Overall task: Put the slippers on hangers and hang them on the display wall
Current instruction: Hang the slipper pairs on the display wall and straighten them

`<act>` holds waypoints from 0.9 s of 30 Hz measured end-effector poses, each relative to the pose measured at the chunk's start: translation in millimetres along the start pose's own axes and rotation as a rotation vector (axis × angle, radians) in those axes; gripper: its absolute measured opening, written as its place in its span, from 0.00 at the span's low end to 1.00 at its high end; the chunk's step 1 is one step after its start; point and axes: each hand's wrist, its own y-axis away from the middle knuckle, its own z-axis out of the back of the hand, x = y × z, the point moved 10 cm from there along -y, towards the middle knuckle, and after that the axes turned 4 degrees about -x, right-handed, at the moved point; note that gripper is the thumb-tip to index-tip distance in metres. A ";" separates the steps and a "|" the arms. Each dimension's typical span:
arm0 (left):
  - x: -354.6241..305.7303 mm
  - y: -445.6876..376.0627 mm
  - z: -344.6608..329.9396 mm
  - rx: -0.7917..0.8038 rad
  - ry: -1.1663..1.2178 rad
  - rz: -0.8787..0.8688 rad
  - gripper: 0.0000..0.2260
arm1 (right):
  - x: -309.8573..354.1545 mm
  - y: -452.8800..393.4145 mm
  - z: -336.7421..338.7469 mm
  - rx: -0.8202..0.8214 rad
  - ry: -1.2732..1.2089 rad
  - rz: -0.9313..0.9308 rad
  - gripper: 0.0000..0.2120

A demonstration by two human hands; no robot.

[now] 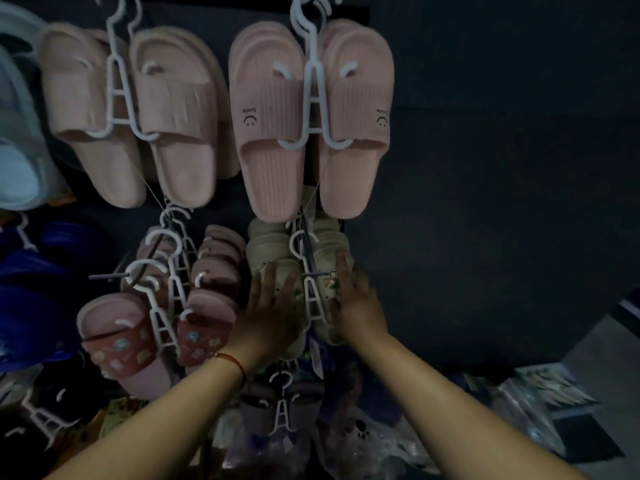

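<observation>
Pair of cream foam slippers [277,258] on a white plastic ladder hanger [313,299], long axis vertical, sits on the grey metal wall peg [317,274]. Left hand [273,306] and right hand [353,299] flank it, equally near, fingers straight, pressing 1 slipper each.

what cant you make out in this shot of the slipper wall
Head view:
- Beige slippers: lower parts hidden behind the left hand and right hand.
- Top hanger hooks: cut off by the upper edge.
- Items in the bottom-left corner: too dark and blurred.
</observation>
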 end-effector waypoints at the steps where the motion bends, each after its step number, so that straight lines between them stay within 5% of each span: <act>1: -0.6 -1.1 1.5 0.024 -0.001 0.013 0.37 | -2.7 -3.0 0.3 0.010 -0.009 -0.002 0.44; 8: -0.1 4.5 1.4 0.113 0.192 0.109 0.38 | -4.7 -1.9 4.6 -0.011 -0.083 0.080 0.43; 11: 0.1 5.8 12.3 -0.035 0.398 0.210 0.39 | -23.0 -6.2 0.8 -0.074 -0.313 -0.034 0.49; 17: 35.3 7.0 12.9 -0.358 0.780 0.488 0.49 | -53.8 -8.7 -43.3 0.073 -1.042 -0.419 0.65; 21: 66.6 -5.7 -20.9 -0.363 0.964 0.612 0.53 | -55.1 -12.7 -44.7 0.066 -1.138 -0.458 0.60; 25: 68.1 -9.0 -36.6 -0.334 1.126 0.680 0.55 | -72.1 -33.4 -76.8 0.004 -1.173 -0.542 0.32; 27: 63.7 -11.5 -38.1 -0.309 1.172 0.671 0.55 | -65.6 -31.0 -84.9 0.032 -1.220 -0.607 0.37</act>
